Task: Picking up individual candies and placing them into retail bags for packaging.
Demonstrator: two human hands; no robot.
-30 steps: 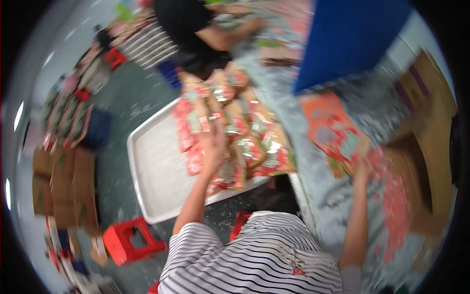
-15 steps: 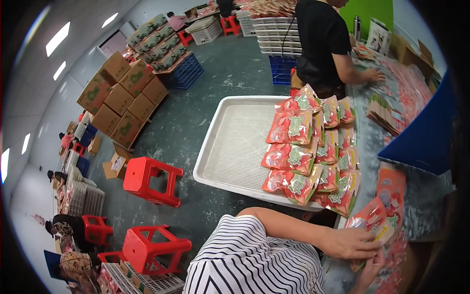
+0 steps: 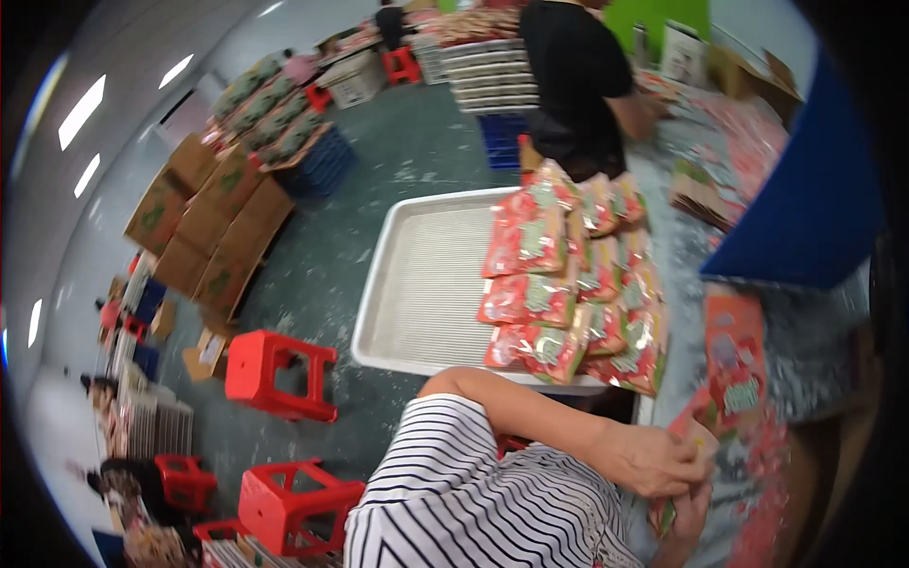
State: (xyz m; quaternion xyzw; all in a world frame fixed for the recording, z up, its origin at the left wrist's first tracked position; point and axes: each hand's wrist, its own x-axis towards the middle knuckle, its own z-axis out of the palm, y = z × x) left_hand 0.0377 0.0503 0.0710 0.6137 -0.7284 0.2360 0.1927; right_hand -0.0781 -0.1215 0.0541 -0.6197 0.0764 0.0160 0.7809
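Observation:
A red and green snack pouch [image 3: 696,424] is gripped at the right side of the view, above the worktable. My left hand [image 3: 649,461] reaches across from the left, its fingers closed on the pouch's near part. Just below it, my right hand [image 3: 689,516] also closes on the pouch's lower edge, partly hidden by the left one. The pouch looks folded or turned edgewise. Beyond it, a flat red pouch [image 3: 735,364] lies on the table. Rows of filled red pouches [image 3: 527,241] overlap in the right part of a white mesh tray [image 3: 417,275].
A blue panel [image 3: 805,180] stands upright on the worktable [image 3: 677,275], near a stack of flat pouches [image 3: 705,196]. Small red packets [image 3: 762,502] lie near my hands. A co-worker in black [image 3: 573,85] stands at the far end. Red stools [image 3: 279,374] and stacked cartons [image 3: 213,227] are on the left.
The held pouch has gone from showing its broad printed face to a narrower, bent shape. Both hands have drawn closer together around it. The whole view has shifted a little.

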